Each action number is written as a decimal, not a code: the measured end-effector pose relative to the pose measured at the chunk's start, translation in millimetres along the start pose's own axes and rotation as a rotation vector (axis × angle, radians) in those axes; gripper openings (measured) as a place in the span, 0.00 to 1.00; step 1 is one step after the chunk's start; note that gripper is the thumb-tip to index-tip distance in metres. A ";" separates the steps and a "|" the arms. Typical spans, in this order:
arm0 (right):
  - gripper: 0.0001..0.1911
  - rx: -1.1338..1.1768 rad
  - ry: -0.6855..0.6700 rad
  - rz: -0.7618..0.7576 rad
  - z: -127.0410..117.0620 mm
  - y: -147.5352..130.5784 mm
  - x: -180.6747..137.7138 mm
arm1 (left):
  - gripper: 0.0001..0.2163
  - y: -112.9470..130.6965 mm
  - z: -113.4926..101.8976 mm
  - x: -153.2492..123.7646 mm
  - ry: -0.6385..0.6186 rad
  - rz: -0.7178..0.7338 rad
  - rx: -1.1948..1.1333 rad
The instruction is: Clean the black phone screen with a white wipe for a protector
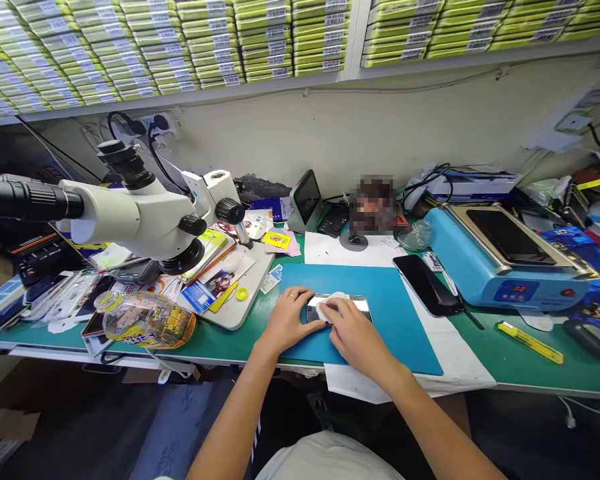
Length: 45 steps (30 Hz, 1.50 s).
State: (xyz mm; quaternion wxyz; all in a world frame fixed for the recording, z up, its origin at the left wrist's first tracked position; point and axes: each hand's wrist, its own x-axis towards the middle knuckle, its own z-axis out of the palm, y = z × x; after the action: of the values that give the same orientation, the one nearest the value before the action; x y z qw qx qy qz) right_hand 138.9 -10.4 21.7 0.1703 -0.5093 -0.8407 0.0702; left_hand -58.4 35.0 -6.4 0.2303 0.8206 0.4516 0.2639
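The right hand (354, 332) fingers are closed on a white wipe (329, 307), pressed onto the phone (356, 305) beneath them; the left hand (289, 319) fingers, apart, touch its end.

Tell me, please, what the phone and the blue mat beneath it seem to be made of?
The phone seems to have a glossy glass face, judging by its bright reflections. The blue mat looks matte and glare-free, probably silicone or rubber.

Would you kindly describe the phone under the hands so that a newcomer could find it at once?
A blue mat lies on the green bench. Near its left edge is the phone, steadied by the left hand while the right hand presses a white wipe on it. Unlike the black phone beside the mat, its screen reflects light.
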 end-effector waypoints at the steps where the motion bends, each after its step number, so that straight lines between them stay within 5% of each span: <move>1: 0.25 0.000 -0.010 -0.008 0.7 -4.2 4.6 | 0.24 -0.1 0.2 0.1 0.005 0.008 0.000; 6: 0.26 0.031 -0.028 -0.019 0.4 -7.4 5.3 | 0.23 1.8 -1.1 0.5 0.012 0.019 0.000; 16: 0.24 -0.002 0.018 0.109 -11.0 34.2 -42.6 | 0.27 1.0 -1.2 -1.0 -0.016 -0.030 -0.012; 30: 0.28 -0.019 -0.045 -0.015 0.0 10.0 -7.9 | 0.25 2.9 1.0 0.0 0.009 -0.028 -0.022; 45: 0.22 0.060 0.036 0.128 -7.7 42.2 -45.6 | 0.26 1.5 -2.5 0.2 -0.013 -0.037 -0.005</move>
State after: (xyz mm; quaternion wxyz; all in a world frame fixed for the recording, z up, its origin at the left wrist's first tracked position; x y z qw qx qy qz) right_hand 196.1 -31.0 6.8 0.1958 -0.5578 -0.8007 0.0968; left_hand -59.0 34.8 -3.5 0.2401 0.8133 0.4644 0.2554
